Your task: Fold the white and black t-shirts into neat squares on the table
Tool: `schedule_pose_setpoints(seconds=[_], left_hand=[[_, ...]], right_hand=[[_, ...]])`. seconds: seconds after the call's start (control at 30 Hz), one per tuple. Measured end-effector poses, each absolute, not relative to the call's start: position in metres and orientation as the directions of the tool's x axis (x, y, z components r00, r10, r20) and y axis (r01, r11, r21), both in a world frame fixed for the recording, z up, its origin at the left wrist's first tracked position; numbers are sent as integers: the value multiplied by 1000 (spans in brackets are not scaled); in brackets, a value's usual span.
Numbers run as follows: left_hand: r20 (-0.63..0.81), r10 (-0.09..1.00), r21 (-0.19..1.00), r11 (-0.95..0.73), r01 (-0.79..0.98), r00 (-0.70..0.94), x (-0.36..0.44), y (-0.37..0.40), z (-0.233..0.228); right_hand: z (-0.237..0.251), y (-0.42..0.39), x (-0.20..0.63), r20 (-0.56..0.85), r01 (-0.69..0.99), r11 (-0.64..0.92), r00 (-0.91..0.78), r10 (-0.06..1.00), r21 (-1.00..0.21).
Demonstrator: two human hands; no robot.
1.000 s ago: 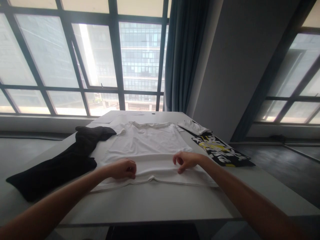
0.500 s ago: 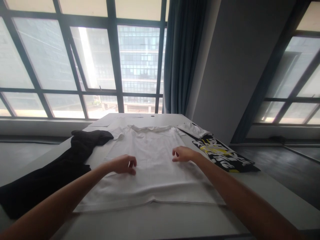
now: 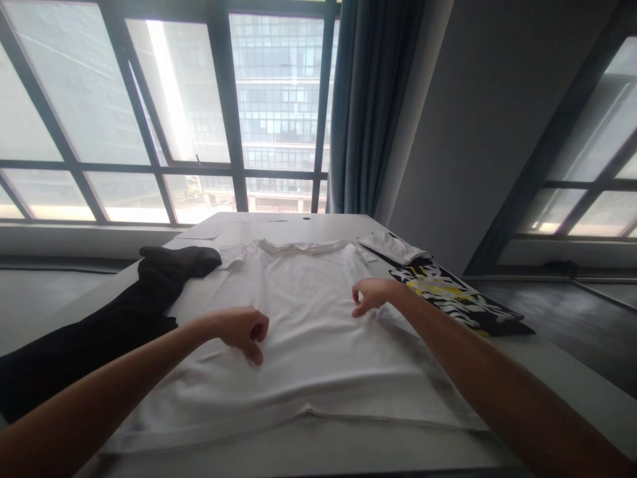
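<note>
White T-shirt [image 3: 303,312] lies flat on the table [image 3: 348,451], collar away. Soft, light, wrinkles easily; best taken at hem or side seams. Left hand [image 3: 241,328] curled loosely, fingertips on fabric; right hand [image 3: 371,295] likewise, gripping nothing. Black garment [image 3: 99,332] lies left, printed cloth [image 3: 458,299] right.

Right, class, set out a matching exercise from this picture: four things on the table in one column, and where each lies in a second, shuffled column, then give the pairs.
Things:
1. white T-shirt
2. black garment
3. black, white and yellow printed cloth
4. folded white cloth

Places:
A. far right of the table, beside the T-shirt's collar end
B. spread flat in the middle, under both hands
C. along the left side of the table
D. along the right edge, nearer than the folded white cloth

Pairs: 1-B, 2-C, 3-D, 4-A
</note>
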State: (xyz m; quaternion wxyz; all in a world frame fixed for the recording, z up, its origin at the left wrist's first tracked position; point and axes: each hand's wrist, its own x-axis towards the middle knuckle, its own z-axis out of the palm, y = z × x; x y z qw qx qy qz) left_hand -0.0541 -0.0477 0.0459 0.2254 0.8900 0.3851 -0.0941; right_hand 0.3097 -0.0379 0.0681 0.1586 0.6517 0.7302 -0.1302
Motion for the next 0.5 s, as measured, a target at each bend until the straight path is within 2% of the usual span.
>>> schedule_pose_setpoints(seconds=[0.13, 0.23, 0.37, 0.5], left_hand=[[-109, 737, 168, -648, 743, 667, -44, 4, 46], [36, 782, 70, -623, 779, 622, -35, 57, 44], [120, 827, 52, -558, 828, 549, -23, 124, 38], [141, 908, 124, -411, 903, 394, -13, 176, 29]], right_hand=[[67, -5, 310, -213, 988, 127, -106, 971, 86], [64, 30, 309, -167, 993, 117, -111, 980, 29], [63, 83, 294, -102, 980, 174, -184, 978, -99], [57, 134, 271, -59, 967, 183, -196, 979, -176]])
